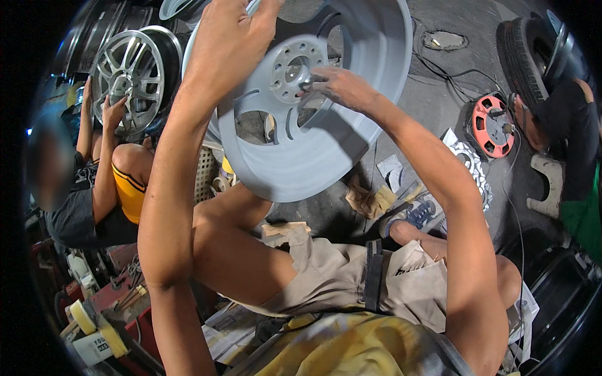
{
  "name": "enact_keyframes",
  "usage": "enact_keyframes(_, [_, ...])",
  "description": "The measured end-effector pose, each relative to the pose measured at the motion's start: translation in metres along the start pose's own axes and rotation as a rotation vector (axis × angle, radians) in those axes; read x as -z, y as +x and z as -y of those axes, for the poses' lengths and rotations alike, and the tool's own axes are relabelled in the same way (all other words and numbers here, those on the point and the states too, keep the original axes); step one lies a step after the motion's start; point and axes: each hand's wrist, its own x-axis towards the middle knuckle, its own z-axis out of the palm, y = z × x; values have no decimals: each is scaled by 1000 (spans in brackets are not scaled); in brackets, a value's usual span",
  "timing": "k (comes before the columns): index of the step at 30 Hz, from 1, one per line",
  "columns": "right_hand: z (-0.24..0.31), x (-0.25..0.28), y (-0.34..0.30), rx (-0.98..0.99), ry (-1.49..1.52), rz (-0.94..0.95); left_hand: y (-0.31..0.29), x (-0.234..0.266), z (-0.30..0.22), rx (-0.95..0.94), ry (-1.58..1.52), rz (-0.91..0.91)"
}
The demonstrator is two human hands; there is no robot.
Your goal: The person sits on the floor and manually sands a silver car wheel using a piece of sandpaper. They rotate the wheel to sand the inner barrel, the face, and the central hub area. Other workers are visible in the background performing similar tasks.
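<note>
Two hands at one grey wheel rim (pixel 282 175), tilted above the floor (pixel 433 103).
Left hand (pixel 233 47) is at its upper left, presumably steadying it, grip unclear; right hand (pixel 342 86) curls fingers over the hub (pixel 283 74), perhaps working there; I cannot tell whether they pinch anything. Brown paper (pixel 370 199) and a red cable reel (pixel 481 128) litter the dark floor; a co-worker (pixel 72 216) holds a silver wheel (pixel 122 83).

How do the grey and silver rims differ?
The grey rim looks matte; the silver rim shines. The grey rim has broad, slotted spokes; the silver rim, slim ones. The right hand is at the grey rim; a co-worker's hands are on the silver rim. Both are round.
</note>
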Motion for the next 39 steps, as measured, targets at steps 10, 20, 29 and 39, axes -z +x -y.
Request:
enact_keyframes(10, [-1,-4,8,-40,-87,74,-1,-4,-13,29,-16,2])
enact_keyframes(20, [4,-9,2,-81,-37,-88,0,-4,2,13,-79,23])
enact_keyframes(29, [115,-89,-1,-843,630,-729,-1,-2,4,-1,-27,18])
enact_keyframes(39, [73,-41,25,-1417,1944,-514,-4,5,-5,2,-2,10])
